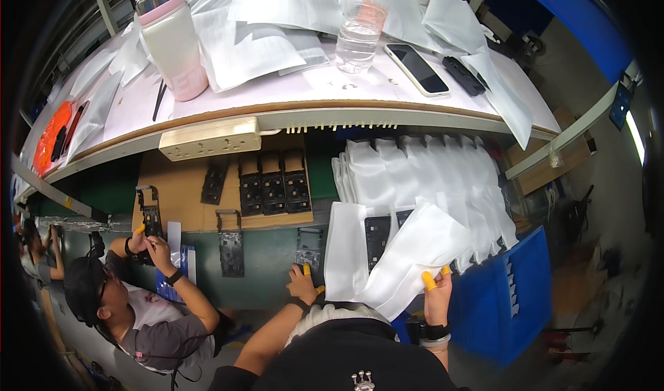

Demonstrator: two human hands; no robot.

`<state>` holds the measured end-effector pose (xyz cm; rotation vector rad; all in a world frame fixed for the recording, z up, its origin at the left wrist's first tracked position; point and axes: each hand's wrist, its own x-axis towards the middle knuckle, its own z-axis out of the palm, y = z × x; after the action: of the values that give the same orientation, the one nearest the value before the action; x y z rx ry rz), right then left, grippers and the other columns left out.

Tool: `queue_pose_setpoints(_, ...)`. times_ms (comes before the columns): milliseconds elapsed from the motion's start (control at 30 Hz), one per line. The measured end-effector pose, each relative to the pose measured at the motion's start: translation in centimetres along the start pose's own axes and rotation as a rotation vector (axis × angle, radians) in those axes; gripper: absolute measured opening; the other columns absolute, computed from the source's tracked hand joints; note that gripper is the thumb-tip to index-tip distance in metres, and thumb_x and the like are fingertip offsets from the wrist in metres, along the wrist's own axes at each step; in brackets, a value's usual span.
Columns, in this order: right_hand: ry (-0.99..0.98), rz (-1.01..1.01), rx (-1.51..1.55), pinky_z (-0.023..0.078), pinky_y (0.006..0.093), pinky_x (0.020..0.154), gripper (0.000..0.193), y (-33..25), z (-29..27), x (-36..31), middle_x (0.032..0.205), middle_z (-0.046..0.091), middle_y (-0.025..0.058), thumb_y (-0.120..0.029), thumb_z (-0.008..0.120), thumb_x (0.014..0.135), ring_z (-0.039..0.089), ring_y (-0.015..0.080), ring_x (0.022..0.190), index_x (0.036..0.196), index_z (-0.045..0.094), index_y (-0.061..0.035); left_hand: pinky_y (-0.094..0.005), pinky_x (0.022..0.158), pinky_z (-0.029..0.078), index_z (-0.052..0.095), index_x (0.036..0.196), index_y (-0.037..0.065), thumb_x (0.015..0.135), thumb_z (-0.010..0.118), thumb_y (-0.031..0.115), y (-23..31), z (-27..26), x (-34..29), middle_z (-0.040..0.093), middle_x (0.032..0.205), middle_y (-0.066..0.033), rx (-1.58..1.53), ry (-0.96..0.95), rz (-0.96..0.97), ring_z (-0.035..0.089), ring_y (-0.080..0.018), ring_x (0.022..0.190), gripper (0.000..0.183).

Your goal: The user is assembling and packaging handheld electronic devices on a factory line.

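My right hand, with yellow finger covers, pinches the lower right edge of a white foam sleeve. That sleeve lies slantwise over other white sleeves and partly hides a black part beneath. My left hand rests on the green bench, thumb and forefinger apart, both in yellow covers. Its fingertips reach the lower edge of a black phone-frame-like part; whether they press on it is hard to see. A similar black frame lies farther left.
Several black parts lie on a brown board. Stacked white sleeves sit behind my right hand, beside a blue bin. A co-worker at left handles a black frame. The shelf above holds a tumbler, bottle and phone.
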<state>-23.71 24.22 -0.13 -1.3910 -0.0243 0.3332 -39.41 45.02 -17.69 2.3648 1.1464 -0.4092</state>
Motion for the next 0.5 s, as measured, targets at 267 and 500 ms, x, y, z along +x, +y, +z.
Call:
queue_pose_setpoints(267,-0.031,0.052,0.020,0.040,0.0241,0.083,0.041,1.3,0.2,-0.1,0.106,0.054,0.0106,0.003,0.057,0.077,0.052,0.0143,0.096,0.115,0.040,0.0025,-0.0400,0.087,0.040,0.039,0.121,0.010,0.070,0.067,0.018,-2.5,-6.2,0.9,0.048,0.112,-0.0195,-1.275,-0.346,-0.010,0.049,-0.0276,0.103,0.059)
queue_pose_setpoints(500,-0.112,0.084,0.025,0.041,0.0187,0.065,0.024,1.4,0.7,0.7,0.096,0.058,0.0037,-0.003,0.056,0.081,0.054,0.0072,0.078,0.104,0.050,-0.0007,-0.0518,0.091,0.036,0.025,0.131,0.001,0.067,0.066,0.042,-1.2,-19.5,-8.0,0.030,0.129,-0.0241,-2.192,-0.802,0.551,0.038,-0.0346,0.116,0.086)
